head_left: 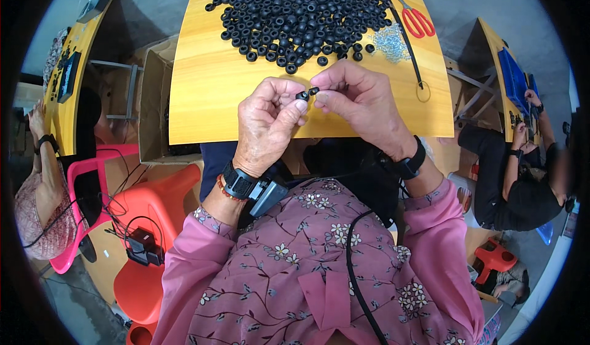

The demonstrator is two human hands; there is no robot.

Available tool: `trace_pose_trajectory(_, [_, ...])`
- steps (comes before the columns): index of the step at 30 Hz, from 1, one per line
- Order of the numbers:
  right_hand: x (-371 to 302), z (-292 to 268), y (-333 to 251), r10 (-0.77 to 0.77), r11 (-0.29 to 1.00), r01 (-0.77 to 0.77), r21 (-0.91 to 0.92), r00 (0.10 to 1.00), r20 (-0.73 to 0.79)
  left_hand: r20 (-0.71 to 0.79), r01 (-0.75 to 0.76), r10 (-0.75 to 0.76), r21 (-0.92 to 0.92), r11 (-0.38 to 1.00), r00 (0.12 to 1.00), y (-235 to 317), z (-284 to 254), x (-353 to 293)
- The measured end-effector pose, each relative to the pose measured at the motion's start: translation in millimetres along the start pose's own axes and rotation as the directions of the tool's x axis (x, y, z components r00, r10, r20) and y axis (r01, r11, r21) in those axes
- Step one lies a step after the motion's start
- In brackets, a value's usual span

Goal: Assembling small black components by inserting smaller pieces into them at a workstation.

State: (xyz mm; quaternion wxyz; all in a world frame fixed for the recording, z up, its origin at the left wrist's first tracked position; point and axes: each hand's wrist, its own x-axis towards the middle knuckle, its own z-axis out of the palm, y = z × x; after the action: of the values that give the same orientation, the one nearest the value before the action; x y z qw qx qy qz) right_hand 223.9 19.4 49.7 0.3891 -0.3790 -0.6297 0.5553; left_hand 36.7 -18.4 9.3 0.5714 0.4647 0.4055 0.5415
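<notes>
Just above the table's near edge, my left hand pinches a small black round part between thumb and fingers. Close against it, my right hand grips another small black piece with its thumb and forefinger. Whether the two pieces are joined is too small to tell. Beyond both hands spreads a large heap of black ring-shaped parts, many with a round hole showing. Each of my wrists wears a dark band.
Right of the heap lie red-handled scissors, a pile of tiny silvery pieces and a thin black rod ending in a loop. A cardboard box and an orange chair stand left. Other people work at tables on both sides.
</notes>
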Motion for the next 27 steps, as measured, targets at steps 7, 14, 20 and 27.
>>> trace_pose_trajectory(7, [2.2, 1.9, 1.1, -0.159, 0.962, 0.152, -0.227, 0.987, -0.011, 0.001, -0.017, 0.017, -0.001, 1.000, 1.000, -0.5, 0.1, 0.0])
trace_pose_trajectory(14, [4.7, 0.4, -0.1, -0.204, 0.934, 0.202, -0.294, 0.979, 0.022, 0.000, -0.011, 0.011, -0.009, 1.000, 1.000, -0.1, 0.5, 0.1])
trace_pose_trajectory(20, [7.3, -1.2, -2.9, -0.273, 0.893, 0.285, -0.348, 0.958, 0.082, 0.000, -0.006, 0.006, 0.024, 1.000, 1.000, -0.8, 0.1, 0.3])
trace_pose_trajectory(27, [11.2, -5.9, -15.3, -0.252, 0.823, 0.318, -0.471, 0.947, 0.199, 0.016, 0.004, -0.004, 0.051, 0.999, 1.000, 0.6, -0.9, 0.9])
